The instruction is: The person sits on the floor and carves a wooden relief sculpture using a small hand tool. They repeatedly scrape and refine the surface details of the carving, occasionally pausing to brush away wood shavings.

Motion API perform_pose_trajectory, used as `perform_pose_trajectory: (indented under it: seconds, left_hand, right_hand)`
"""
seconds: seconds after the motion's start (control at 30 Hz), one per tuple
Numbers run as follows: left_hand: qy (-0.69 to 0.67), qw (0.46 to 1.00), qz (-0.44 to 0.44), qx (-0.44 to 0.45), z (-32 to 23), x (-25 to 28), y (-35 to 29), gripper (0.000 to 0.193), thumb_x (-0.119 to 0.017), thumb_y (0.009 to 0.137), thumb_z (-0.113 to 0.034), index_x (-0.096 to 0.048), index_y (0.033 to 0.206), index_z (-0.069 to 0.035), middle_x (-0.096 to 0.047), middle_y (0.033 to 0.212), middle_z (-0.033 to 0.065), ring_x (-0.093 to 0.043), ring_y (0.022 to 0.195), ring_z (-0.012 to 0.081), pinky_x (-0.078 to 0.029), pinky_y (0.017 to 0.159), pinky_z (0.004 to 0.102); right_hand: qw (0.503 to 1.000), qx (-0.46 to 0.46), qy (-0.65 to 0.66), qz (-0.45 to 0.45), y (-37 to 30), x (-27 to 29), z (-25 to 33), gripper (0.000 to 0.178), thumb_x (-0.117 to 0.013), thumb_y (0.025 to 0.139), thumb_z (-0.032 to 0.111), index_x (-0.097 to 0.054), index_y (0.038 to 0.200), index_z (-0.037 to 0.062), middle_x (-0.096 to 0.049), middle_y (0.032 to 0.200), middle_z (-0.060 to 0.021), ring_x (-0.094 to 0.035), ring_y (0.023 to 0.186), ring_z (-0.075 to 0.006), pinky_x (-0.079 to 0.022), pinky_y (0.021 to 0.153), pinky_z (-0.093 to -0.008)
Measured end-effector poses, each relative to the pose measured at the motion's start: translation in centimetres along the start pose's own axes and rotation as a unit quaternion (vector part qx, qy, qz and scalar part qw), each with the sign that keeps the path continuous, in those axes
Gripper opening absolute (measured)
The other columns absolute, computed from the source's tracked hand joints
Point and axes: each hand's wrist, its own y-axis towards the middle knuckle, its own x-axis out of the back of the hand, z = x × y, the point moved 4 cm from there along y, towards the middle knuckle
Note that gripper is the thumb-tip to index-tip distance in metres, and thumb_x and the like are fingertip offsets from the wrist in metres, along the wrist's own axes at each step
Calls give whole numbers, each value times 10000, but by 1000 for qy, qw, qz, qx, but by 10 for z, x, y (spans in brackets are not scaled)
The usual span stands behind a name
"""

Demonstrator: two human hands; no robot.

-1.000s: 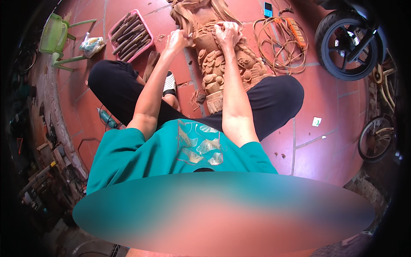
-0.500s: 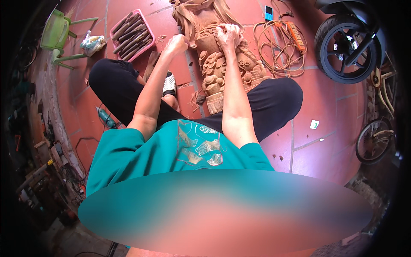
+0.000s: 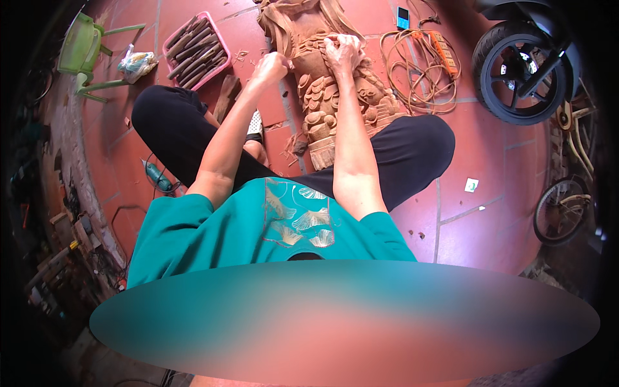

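Observation:
A long carved wooden figure (image 3: 316,97) lies on the red tile floor (image 3: 464,213) between my crossed legs, its reddish surface full of scales and curls. My left hand (image 3: 273,66) is a closed fist at the carving's left edge, apparently around a small carving tool that is mostly hidden. My right hand (image 3: 342,49) rests on top of the carving with its fingers curled down onto the wood. Wood chips (image 3: 293,143) lie beside the base of the figure.
A pink tray of wooden-handled chisels (image 3: 196,53) sits at the upper left by a green plastic stool (image 3: 84,48). A coiled orange cord with a power strip (image 3: 429,64) and a small phone (image 3: 403,17) lie at the upper right. A scooter wheel (image 3: 519,71) and bicycle wheel (image 3: 558,209) stand on the right. A teal power tool (image 3: 157,175) lies by my left knee.
Both hands stay at the same spot on the carving, with only slight shifts of the left fist. The view has barely moved.

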Motion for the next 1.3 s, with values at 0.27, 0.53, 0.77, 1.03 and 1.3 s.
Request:
perform_pose_trajectory:
  seconds: [0.27,0.53,0.77,1.03,1.3]
  left_hand:
    - [-158,975,-158,12,29,12,5,263,-632,808,-125,-735,1047,-88,-628,672,-8,-530,569,66,-406,516,239]
    - [-360,893,-272,-15,0,-68,-17,209,-586,892,-51,-650,1090,-30,-610,826,17,-536,731,82,-457,648,241]
    - [-183,933,-263,-163,-22,-58,-42,198,-623,822,-3,-696,997,-59,-654,863,118,-628,747,205,-513,695,329]
    - [-202,913,-331,-128,-14,-46,-29,184,-618,835,-34,-693,1003,-47,-639,896,139,-645,815,287,-511,733,365]
    - [-214,933,-240,-162,-19,-54,-38,207,-595,846,-32,-721,1001,-84,-652,887,119,-656,837,244,-517,742,342]
  right_hand:
    - [1000,-7,15,-22,0,0,1,94,-703,782,294,-734,849,235,-678,950,45,-552,1079,-180,-367,922,-479]
    - [1000,-2,-18,-24,0,-2,0,87,-673,807,277,-734,854,236,-687,931,50,-560,1067,-177,-362,917,-463]
    - [1000,-1,-10,-20,0,2,0,111,-658,814,275,-735,864,213,-693,961,25,-565,1073,-200,-370,921,-455]
    - [1000,11,9,-25,-1,-1,-1,113,-661,813,277,-739,861,211,-694,955,19,-564,1076,-208,-375,934,-451]
    - [1000,8,-2,-19,0,-1,-7,114,-658,817,290,-738,869,226,-684,945,41,-560,1077,-184,-370,928,-464]
